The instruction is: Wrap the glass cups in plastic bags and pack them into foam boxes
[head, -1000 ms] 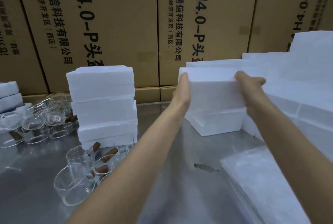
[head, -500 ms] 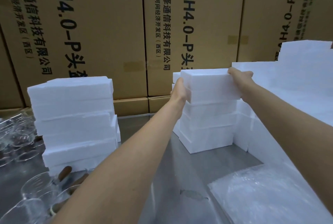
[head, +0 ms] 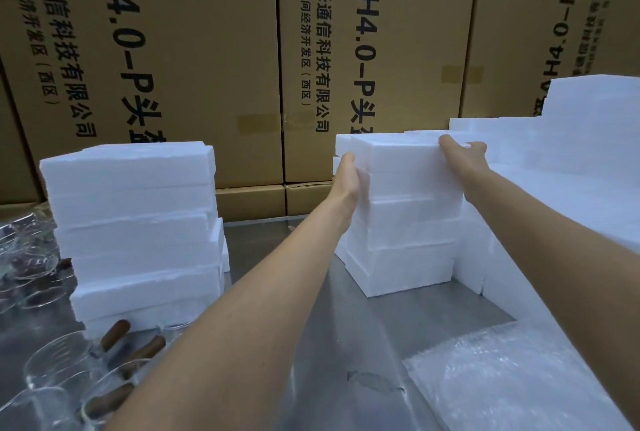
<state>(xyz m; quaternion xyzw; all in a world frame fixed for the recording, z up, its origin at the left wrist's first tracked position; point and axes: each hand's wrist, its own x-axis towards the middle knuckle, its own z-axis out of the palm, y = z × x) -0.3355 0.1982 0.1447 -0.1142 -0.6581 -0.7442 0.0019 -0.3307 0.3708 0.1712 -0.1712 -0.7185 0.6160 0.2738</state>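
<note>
A white foam box (head: 405, 167) tops a short stack of foam boxes (head: 401, 257) at the centre right of the metal table (head: 346, 319). My left hand (head: 348, 176) grips its left end, and my right hand (head: 462, 155) grips its upper right edge, fingers curled over the top. Glass cups with brown wooden handles (head: 65, 371) lie at the lower left. A pile of clear plastic bags (head: 512, 382) lies at the lower right.
Another stack of foam boxes (head: 138, 233) stands at the left. More foam boxes (head: 571, 167) are piled along the right side. More glass cups (head: 24, 257) sit at the far left. Big printed cardboard cartons (head: 207, 49) wall off the back.
The view has swung up and left, so the cups slid out toward the lower left. Both hands stay on the top foam box, which now sits a little askew on its stack.
</note>
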